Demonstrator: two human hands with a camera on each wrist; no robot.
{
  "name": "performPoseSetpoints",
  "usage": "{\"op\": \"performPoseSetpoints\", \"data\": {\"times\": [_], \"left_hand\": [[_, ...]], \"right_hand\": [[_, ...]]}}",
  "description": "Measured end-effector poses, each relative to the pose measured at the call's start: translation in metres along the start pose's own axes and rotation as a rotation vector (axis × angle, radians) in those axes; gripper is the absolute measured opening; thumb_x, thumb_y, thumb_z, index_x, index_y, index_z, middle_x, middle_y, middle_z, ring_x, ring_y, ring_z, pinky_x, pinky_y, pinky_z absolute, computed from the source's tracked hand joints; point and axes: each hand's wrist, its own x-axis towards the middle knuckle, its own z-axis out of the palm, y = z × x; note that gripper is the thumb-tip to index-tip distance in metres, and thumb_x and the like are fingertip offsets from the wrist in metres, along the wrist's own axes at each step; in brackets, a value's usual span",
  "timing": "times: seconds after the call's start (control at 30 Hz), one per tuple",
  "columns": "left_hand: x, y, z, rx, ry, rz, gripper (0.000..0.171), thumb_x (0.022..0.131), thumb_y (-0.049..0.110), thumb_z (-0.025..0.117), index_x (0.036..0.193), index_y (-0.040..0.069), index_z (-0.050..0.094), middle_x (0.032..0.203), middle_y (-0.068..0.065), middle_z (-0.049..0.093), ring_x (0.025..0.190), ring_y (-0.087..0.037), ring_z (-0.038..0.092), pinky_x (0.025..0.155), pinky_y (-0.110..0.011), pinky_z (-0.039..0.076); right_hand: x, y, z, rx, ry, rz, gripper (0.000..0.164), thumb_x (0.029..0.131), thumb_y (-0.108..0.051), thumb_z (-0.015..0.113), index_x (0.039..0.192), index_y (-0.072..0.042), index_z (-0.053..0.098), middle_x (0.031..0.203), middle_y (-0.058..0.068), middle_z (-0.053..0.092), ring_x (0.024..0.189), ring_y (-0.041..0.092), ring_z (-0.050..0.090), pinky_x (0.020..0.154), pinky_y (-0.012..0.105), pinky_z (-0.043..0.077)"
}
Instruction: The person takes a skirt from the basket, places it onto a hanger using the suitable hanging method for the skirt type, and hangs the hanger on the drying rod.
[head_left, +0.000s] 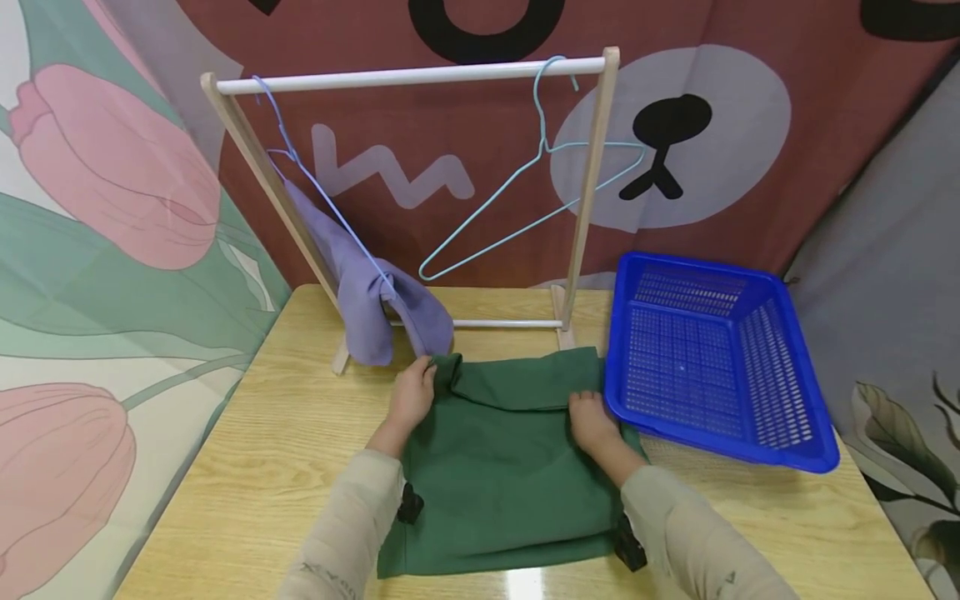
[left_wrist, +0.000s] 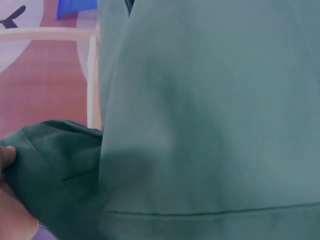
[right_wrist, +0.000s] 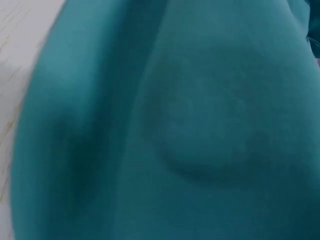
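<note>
A green cloth garment (head_left: 510,475) lies on the table in front of me, its far edge folded over in a band. My left hand (head_left: 411,396) pinches its far left corner, where the cloth bunches up. In the left wrist view, the thumb and a finger of the left hand (left_wrist: 15,210) hold a raised flap beside the broad green cloth (left_wrist: 210,115). Near the far right side, my right hand (head_left: 595,425) grips the edge of the folded band with curled fingers. Green cloth (right_wrist: 200,120) fills most of the right wrist view, and the right hand is hidden there.
Behind the garment stands a wooden rack with a white rail (head_left: 420,77). A light-blue hanger (head_left: 487,200) hangs at right; a purple-blue hanger (head_left: 330,200) at left carries a purple garment (head_left: 363,308). A blue plastic basket (head_left: 720,450) sits right of the garment on the wooden table (head_left: 247,467).
</note>
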Motion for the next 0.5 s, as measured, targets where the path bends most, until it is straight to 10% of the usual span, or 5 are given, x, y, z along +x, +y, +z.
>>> {"op": "performPoseSetpoints", "data": {"times": [0.5], "left_hand": [[0.012, -0.003, -0.007, -0.007, 0.032, -0.088, 0.014, 0.087, 0.007, 0.048, 0.093, -0.003, 0.057, 0.087, -0.022, 0.06, 0.077, -0.037, 0.056, 0.064, -0.044, 0.044]], "right_hand": [[-0.005, 0.023, -0.011, 0.283, 0.045, 0.182, 0.015, 0.072, 0.009, 0.047, 0.086, 0.006, 0.052, 0.08, 0.022, 0.054, 0.079, 0.038, 0.052, 0.069, 0.043, 0.044]]}}
